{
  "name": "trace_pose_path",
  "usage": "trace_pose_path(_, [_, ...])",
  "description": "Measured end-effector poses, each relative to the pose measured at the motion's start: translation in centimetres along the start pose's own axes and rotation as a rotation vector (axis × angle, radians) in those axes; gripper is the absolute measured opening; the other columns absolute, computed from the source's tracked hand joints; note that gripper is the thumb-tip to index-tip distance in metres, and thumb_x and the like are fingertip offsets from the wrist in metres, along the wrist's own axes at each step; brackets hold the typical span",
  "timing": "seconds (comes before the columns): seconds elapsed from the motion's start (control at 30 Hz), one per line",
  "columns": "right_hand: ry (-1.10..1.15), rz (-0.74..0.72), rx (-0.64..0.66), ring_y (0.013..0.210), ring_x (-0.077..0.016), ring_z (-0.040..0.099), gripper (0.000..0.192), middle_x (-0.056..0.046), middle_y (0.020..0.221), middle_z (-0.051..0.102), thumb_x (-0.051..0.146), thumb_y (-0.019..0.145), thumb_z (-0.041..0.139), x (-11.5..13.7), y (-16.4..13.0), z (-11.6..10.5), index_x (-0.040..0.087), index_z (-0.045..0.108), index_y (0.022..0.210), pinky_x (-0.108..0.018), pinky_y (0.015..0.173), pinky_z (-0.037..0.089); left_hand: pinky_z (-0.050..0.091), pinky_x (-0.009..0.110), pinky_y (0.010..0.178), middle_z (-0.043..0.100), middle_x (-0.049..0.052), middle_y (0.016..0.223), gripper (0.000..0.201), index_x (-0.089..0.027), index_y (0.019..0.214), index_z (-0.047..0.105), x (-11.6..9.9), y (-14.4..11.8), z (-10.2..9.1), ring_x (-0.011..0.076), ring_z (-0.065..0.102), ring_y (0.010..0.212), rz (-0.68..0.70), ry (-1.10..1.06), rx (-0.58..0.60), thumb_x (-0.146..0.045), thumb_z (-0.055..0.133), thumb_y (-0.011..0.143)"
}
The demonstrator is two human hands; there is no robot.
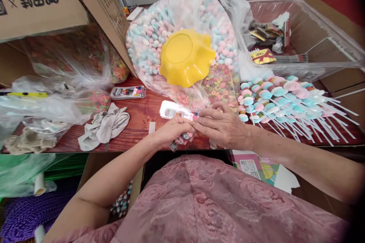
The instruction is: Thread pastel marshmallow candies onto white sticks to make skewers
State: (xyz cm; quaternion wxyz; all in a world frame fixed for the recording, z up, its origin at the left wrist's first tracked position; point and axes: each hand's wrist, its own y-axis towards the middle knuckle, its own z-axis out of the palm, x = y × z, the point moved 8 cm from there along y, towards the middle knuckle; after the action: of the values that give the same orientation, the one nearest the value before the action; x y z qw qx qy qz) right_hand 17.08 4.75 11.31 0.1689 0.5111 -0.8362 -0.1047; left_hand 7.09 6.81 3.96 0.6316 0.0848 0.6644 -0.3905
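Close to the table's front edge, my left hand [176,131] is closed around small printed wrappers [180,139], whose crumpled ends stick out below the fingers. My right hand [228,127] meets it from the right, fingers bent and pressed together at the left fingertips; what they pinch is hidden. Just beyond the hands lies a stack of white printed cards [170,110]. Behind them are clear bags of colourful ring candies [221,89] and pastel candies [148,34], with a yellow wavy-edged bowl [186,57] upside down on top.
On the right, many candy skewers with white sticks [281,97] lie before a clear plastic tub [302,64]. To the left are a grey cloth [105,127], a pack of printed cards [128,92], plastic bags [59,102] and a cardboard box [37,3].
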Motion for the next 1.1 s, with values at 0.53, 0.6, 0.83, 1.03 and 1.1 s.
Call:
trace_pose_path(0.53, [0.145, 0.294, -0.039, 0.086, -0.0206, 0.054, 0.024, -0.006, 0.090, 0.069, 0.017, 0.093, 0.048, -2.6, -5.0, 1.4, 0.021, 0.070, 0.100, -0.035, 0.075, 0.036, 0.034, 0.023, 0.058, 0.054, 0.000, 0.062, 0.026, -0.014, 0.069, 0.064, -0.1, -2.7, -1.1, 0.0096, 0.046, 0.059, 0.335, 0.491, -0.301, -0.027, 0.050, 0.087])
trace_pose_path(0.6, [0.023, 0.201, 0.014, 0.083, -0.0205, 0.050, 0.024, -0.006, 0.087, 0.067, 0.014, 0.091, 0.048, -1.9, -6.3, 1.5, 0.022, 0.070, 0.095, -0.035, 0.073, 0.032, 0.033, 0.021, 0.053, 0.052, -0.002, 0.059, 0.025, -0.014, 0.068, 0.063, 1.4, -2.9, -2.5, 0.0079, 0.043, 0.053, 0.229, 0.245, -0.342, -0.034, 0.056, 0.082])
trace_pose_path(0.83, [0.037, 0.035, 0.135, 0.082, -0.0192, 0.046, 0.023, -0.006, 0.090, 0.062, 0.008, 0.088, 0.048, -1.2, -8.6, 5.3, 0.021, 0.067, 0.088, -0.035, 0.075, 0.033, 0.030, 0.018, 0.040, 0.058, -0.001, 0.058, 0.023, -0.013, 0.069, 0.063, 4.2, -2.7, -1.5, 0.0062, 0.049, 0.042, -0.001, -0.273, -0.368, -0.036, 0.069, 0.068])
trace_pose_path(1.03, [0.073, 0.059, 0.065, 0.077, -0.0189, 0.046, 0.024, -0.009, 0.087, 0.061, 0.005, 0.088, 0.038, -1.4, -8.7, 6.3, 0.017, 0.058, 0.083, -0.033, 0.071, 0.038, 0.021, 0.014, 0.036, 0.059, -0.001, 0.058, 0.022, -0.014, 0.070, 0.063, 4.9, -3.2, -1.2, 0.0061, 0.051, 0.041, -0.023, -0.358, -0.417, -0.034, 0.071, 0.066])
trace_pose_path(1.1, [0.123, 0.119, -0.009, 0.073, -0.0180, 0.047, 0.024, -0.007, 0.081, 0.059, 0.005, 0.089, 0.036, -1.1, -8.5, 5.2, 0.018, 0.054, 0.082, -0.032, 0.067, 0.039, 0.022, 0.015, 0.036, 0.059, -0.001, 0.058, 0.022, -0.014, 0.069, 0.063, 5.2, -3.5, -1.6, 0.0062, 0.051, 0.041, -0.021, -0.352, -0.453, -0.034, 0.070, 0.066])
